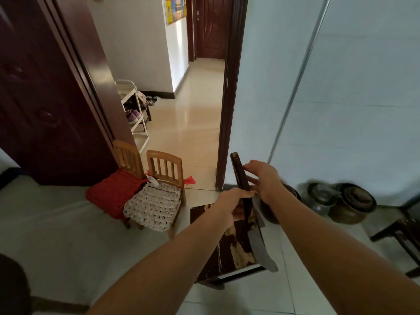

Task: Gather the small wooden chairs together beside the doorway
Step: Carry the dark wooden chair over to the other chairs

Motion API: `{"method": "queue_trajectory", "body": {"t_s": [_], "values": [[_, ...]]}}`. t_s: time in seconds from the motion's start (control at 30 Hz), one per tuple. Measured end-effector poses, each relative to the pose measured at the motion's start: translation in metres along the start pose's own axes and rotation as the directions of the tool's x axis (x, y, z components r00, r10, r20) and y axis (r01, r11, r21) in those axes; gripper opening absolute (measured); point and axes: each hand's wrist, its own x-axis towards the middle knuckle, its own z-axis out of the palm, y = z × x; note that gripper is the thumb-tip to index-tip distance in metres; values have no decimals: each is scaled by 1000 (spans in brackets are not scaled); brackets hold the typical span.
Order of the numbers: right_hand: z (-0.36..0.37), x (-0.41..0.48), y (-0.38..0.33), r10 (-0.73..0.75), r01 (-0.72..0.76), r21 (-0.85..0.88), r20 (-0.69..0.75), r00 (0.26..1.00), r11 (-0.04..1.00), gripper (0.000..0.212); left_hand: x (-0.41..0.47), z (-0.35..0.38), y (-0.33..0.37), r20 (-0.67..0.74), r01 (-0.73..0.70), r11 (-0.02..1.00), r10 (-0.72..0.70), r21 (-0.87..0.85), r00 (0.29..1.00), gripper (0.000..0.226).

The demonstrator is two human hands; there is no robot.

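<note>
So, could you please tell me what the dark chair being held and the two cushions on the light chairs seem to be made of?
The dark chair looks like wood under dark brown paint or varnish; pale patches on the seat show where the coat has worn off. The red cushion and the white cushion look like chunky crocheted or knitted yarn, judging by their knobbly looped texture. Both hands, left hand and right hand, grip its backrest.

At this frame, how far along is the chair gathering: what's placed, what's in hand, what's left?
Done: two light wooden chairs, one with a red cushion and one with a white cushion, stand side by side left of the doorway. In hand: both the left hand and right hand grip the backrest of a dark worn chair, apart from the pair. Left: setting it beside them.
</note>
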Motion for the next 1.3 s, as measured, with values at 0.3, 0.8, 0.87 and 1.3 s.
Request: {"method": "queue_trajectory", "body": {"t_s": [0.3,0.8,0.87,1.3], "values": [[1,136,-19,144,-108,-171,216,966,979,22,111,28,32,-194,5,991,-31,-133,981,31],[83,265,13,267,59,-544,500,824,837,23,245,6,42,-515,-170,878,-98,-448,851,28],[100,284,22,290,56,-560,510,810,827,25,267,-7,45,-529,-193,866,-94,-462,843,27],[169,372,103,460,29,-651,565,685,758,25,374,-69,23,-663,-296,808,-149,-509,734,28]]}}
